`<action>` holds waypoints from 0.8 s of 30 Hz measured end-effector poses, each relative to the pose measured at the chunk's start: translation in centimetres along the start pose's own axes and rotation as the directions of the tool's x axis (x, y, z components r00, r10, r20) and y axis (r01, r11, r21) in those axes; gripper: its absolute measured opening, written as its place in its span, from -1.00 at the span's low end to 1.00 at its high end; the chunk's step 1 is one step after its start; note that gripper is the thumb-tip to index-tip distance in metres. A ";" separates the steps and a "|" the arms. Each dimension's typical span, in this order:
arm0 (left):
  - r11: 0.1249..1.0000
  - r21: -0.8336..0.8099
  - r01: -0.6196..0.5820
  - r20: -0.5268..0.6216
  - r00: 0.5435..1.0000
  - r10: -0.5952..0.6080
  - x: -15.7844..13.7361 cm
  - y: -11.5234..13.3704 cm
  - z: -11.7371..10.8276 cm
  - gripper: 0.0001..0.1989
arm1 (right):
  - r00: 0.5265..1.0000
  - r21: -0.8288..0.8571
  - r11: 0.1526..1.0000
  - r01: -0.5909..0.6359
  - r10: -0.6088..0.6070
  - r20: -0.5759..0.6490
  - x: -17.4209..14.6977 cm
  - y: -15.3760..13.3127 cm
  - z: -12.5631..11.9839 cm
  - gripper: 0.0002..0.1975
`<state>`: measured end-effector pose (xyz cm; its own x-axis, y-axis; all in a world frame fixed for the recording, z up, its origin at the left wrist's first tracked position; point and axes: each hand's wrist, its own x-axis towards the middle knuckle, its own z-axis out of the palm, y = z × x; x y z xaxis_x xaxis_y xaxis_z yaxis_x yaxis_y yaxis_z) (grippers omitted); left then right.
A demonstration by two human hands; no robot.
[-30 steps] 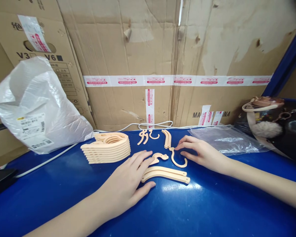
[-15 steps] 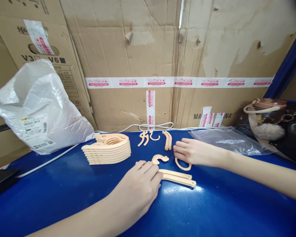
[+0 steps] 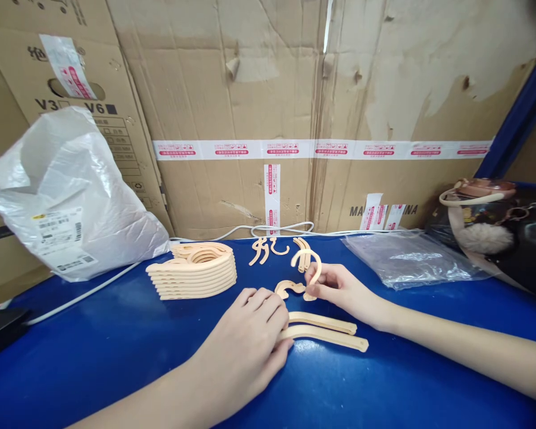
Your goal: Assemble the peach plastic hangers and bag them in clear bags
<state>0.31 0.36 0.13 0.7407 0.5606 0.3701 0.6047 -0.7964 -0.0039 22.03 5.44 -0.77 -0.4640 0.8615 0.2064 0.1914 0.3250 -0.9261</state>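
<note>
Between the fingertips of my right hand (image 3: pixel 335 289), a beige curved hanger hook (image 3: pixel 318 265) stands upright, its open curve to the left. My left hand (image 3: pixel 259 328) is closed over the near ends of two long beige hanger arms (image 3: pixel 330 339), whose other ends point right; the gripped ends are hidden. Just behind the arms a curved beige hanger piece (image 3: pixel 290 288) lies on the blue table. Farther back are small loose hooks (image 3: pixel 279 247) and a few short beige strips (image 3: pixel 301 259). On the left sits a neat stack of folded beige hangers (image 3: pixel 194 280).
A white plastic bag (image 3: pixel 71 190) with a label leans at the left against cardboard boxes (image 3: pixel 250 107). A clear plastic bag (image 3: pixel 411 259) lies flat at the right, beside a dark handbag (image 3: pixel 531 238). A white cable (image 3: pixel 84 294) runs along the back and left.
My right hand has lifted the hook off the table, turned it upright and brought it left. In my left hand, the two hanger arms have spread slightly apart and shifted right.
</note>
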 end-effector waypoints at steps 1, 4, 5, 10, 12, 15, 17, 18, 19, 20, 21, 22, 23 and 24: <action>1.000 -0.008 0.005 -0.003 1.000 -0.005 -0.1 0.0 0.1 -0.92 | 1.000 0.046 0.999 -0.020 0.020 0.005 0.0 0.1 0.2 -0.75; 1.000 -0.020 -0.001 -0.037 0.999 0.000 -0.2 -0.1 0.2 -0.92 | 1.000 0.090 0.996 -0.022 0.021 0.012 0.1 0.2 0.2 -0.69; 0.999 -0.032 -0.002 -0.052 0.999 0.000 -0.2 -0.1 0.2 -0.92 | 1.000 0.097 0.995 -0.019 0.018 0.008 0.1 0.3 0.2 -0.68; 0.848 -0.483 0.220 -0.016 0.966 -0.260 0.4 -0.5 -0.8 -0.92 | 1.000 0.108 0.994 -0.017 0.017 -0.007 0.2 0.6 -0.2 -0.70; 0.592 -0.741 0.317 0.093 0.922 -0.377 0.7 -0.8 -1.4 -0.88 | 1.000 0.115 0.993 -0.016 0.017 -0.009 0.3 0.6 -0.2 -0.71; 0.270 -0.904 0.331 0.193 0.880 -0.435 1.0 -1.2 -2.1 -0.82 | 1.000 0.117 0.993 -0.018 0.019 -0.006 0.3 0.4 -0.3 -0.72; 0.198 -0.926 0.321 0.210 0.875 -0.435 1.2 -1.3 -2.3 -0.74 | 1.000 0.126 0.992 -0.019 0.020 -0.003 0.3 0.2 -0.3 -0.73; 0.186 -0.929 0.320 0.217 0.878 -0.427 1.2 -1.3 -2.3 -0.69 | 1.000 0.137 0.990 -0.026 0.026 0.002 0.2 0.1 -0.3 -0.75; 0.179 -0.927 0.330 0.233 0.880 -0.414 1.2 -1.2 -2.2 -0.65 | 0.999 0.149 0.988 -0.036 0.035 0.008 0.2 0.0 -0.3 -0.77; 0.181 -0.920 0.346 0.252 0.880 -0.402 1.3 -1.1 -2.1 -0.62 | 0.999 0.162 0.986 -0.048 0.046 0.016 0.2 -0.1 -0.3 -0.78; 0.206 -0.909 0.362 0.262 0.881 -0.393 1.3 -0.9 -2.0 -0.60 | 0.998 0.174 0.983 -0.059 0.056 0.025 0.2 -0.2 -0.3 -0.79; 0.262 -0.889 0.375 0.257 0.884 -0.391 1.2 -0.8 -1.9 -0.59 | 0.997 0.187 0.980 -0.069 0.065 0.031 0.2 -0.2 -0.2 -0.80; 0.351 -0.854 0.384 0.237 0.888 -0.394 1.2 -0.7 -1.8 -0.59 | 0.997 0.199 0.977 -0.076 0.071 0.035 0.2 -0.3 -0.2 -0.81; 0.465 -0.793 0.394 0.206 0.891 -0.403 1.1 -0.6 -1.7 -0.59 | 0.997 0.216 0.973 -0.079 0.073 0.034 0.2 -0.3 -0.2 -0.82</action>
<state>0.27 1.07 2.16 0.4768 0.8678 0.1397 0.3414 -0.3293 0.8803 22.04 5.57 -0.39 -0.4778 0.8693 0.1270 0.0357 0.1637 -0.9859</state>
